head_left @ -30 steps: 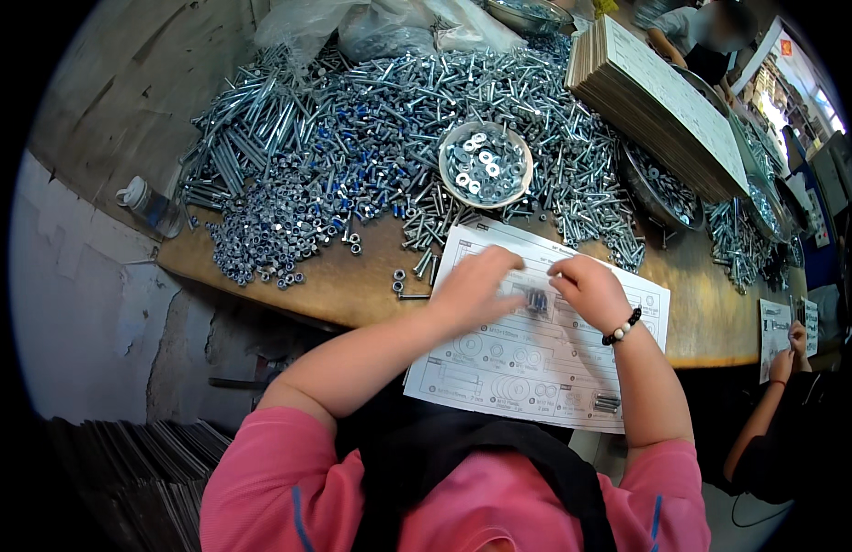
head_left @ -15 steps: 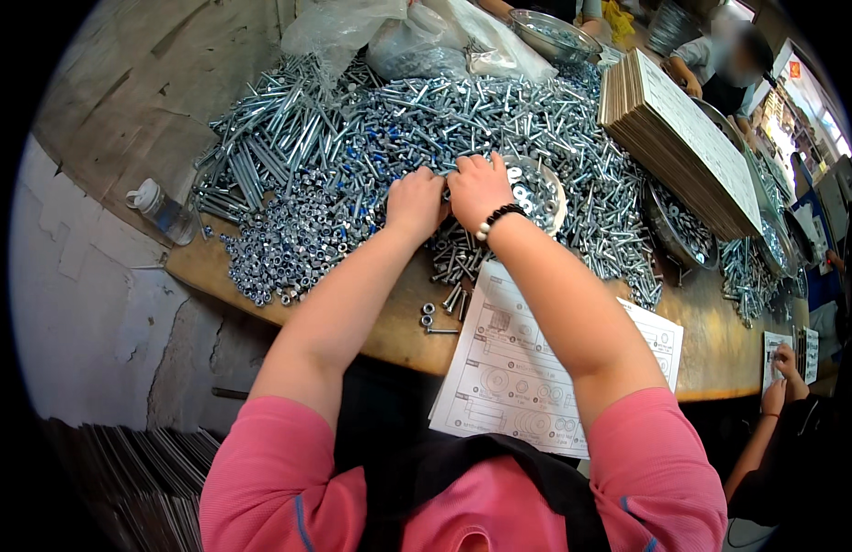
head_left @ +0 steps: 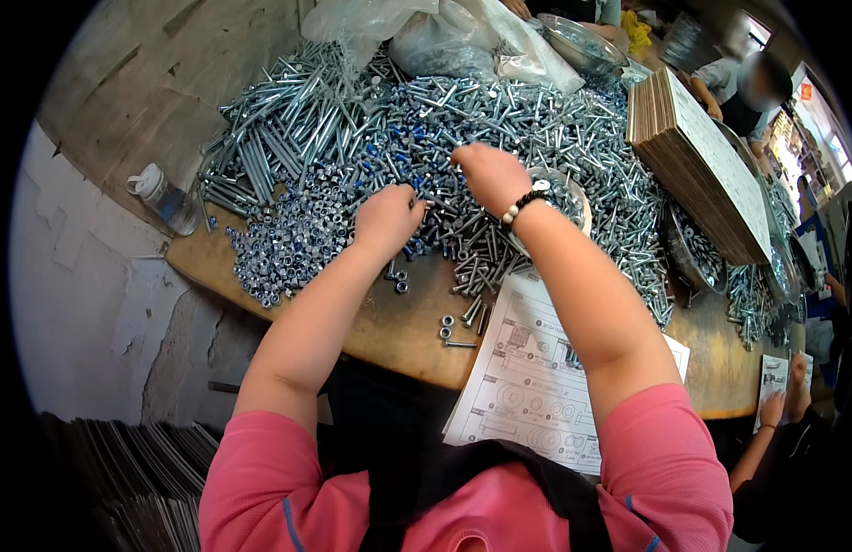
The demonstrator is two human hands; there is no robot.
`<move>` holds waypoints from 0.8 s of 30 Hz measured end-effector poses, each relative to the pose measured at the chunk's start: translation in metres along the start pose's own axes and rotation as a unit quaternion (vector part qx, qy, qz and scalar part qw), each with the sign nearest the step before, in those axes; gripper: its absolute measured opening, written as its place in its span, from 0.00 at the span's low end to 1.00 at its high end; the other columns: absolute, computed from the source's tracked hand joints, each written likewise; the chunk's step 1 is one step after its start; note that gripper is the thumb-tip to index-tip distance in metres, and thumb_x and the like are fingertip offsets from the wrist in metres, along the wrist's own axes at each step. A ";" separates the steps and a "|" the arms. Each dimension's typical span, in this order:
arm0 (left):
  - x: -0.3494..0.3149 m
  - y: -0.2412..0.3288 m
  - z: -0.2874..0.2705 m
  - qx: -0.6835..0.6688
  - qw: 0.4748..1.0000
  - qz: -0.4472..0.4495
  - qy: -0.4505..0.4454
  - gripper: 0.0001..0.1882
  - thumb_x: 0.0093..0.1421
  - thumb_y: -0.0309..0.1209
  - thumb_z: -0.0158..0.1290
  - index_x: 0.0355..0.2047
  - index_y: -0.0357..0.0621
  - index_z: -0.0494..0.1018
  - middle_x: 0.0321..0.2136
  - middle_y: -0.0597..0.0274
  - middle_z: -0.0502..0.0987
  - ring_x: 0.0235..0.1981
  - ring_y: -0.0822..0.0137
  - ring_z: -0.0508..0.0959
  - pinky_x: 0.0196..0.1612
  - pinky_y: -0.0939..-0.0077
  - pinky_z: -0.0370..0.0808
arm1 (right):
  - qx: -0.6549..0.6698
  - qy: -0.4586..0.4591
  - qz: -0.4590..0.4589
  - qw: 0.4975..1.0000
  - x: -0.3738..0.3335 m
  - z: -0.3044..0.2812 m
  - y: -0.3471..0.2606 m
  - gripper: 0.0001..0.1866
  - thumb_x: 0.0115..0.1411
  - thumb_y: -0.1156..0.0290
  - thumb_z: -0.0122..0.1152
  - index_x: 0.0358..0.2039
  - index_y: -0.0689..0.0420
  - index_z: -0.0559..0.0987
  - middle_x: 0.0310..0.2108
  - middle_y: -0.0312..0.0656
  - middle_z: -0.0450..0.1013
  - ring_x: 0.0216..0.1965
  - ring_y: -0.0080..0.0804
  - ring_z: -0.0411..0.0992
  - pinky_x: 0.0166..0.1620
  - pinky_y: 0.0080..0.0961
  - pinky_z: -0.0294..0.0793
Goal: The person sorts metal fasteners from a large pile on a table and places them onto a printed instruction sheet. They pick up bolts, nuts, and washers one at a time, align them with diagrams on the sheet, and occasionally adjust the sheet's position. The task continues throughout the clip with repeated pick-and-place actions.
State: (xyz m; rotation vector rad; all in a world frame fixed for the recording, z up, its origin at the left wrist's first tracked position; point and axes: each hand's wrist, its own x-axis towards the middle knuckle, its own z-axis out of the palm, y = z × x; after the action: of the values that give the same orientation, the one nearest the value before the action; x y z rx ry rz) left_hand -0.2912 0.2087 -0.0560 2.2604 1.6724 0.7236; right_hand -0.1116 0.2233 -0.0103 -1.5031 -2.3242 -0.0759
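My left hand [head_left: 387, 221] is closed at the near edge of the fastener heap, with a small metal fastener showing at its fingertips; its exact kind is unclear. Farther forward and to the right, my right hand [head_left: 496, 179] hovers over the bolts [head_left: 481, 120] with its fingers curled together, and what they hold, if anything, is hidden. A bowl of washers [head_left: 567, 195] sits partly behind my right wrist. Loose nuts [head_left: 292, 230] spread left of my left hand. Two nuts [head_left: 446, 327] and a bolt [head_left: 460, 345] lie apart on the wooden table [head_left: 398, 336].
Printed sheets [head_left: 527, 386] overhang the table's front edge. Long bolts [head_left: 288, 120] and plastic bags [head_left: 444, 41] fill the back left. A clear bottle [head_left: 164, 198] stands at the left edge. To the right rises a card stack [head_left: 697, 166]. Other people work beyond and at right.
My hands, together half a second ago, are now apart. The left moved back toward me and the right moved forward over the bolts. The view has shifted slightly.
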 end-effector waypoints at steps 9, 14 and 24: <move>0.012 -0.001 0.019 -0.028 0.981 0.182 0.062 0.09 0.49 0.30 0.56 0.31 0.41 0.75 0.31 0.59 0.74 0.32 0.59 0.74 0.35 0.67 0.71 | -0.219 -0.162 0.047 0.961 0.008 0.025 -0.001 0.11 0.57 0.69 0.46 0.34 0.49 0.78 0.34 0.39 0.74 0.38 0.33 0.74 0.38 0.33 0.69; 0.013 0.003 0.031 0.167 0.952 0.246 0.068 0.04 0.48 0.29 0.48 0.21 0.48 0.73 0.25 0.64 0.70 0.30 0.64 0.74 0.32 0.67 0.69 | -0.191 -0.076 -0.017 0.979 0.007 0.012 -0.002 0.07 0.55 0.71 0.48 0.30 0.52 0.76 0.31 0.37 0.74 0.34 0.35 0.75 0.35 0.31 0.70; 0.031 0.029 0.015 0.352 0.888 0.276 -0.107 0.05 0.47 0.27 0.51 0.26 0.49 0.74 0.28 0.65 0.74 0.36 0.64 0.74 0.39 0.67 0.66 | 0.227 0.002 0.171 0.959 -0.111 -0.086 0.025 0.11 0.50 0.69 0.52 0.32 0.58 0.78 0.26 0.45 0.74 0.26 0.39 0.72 0.33 0.28 0.70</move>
State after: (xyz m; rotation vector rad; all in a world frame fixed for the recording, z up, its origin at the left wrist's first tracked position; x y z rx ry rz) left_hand -0.2524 0.2299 -0.0472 3.2339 1.3068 -0.1117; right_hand -0.0255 0.1168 0.0291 -1.6170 -1.8677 0.5081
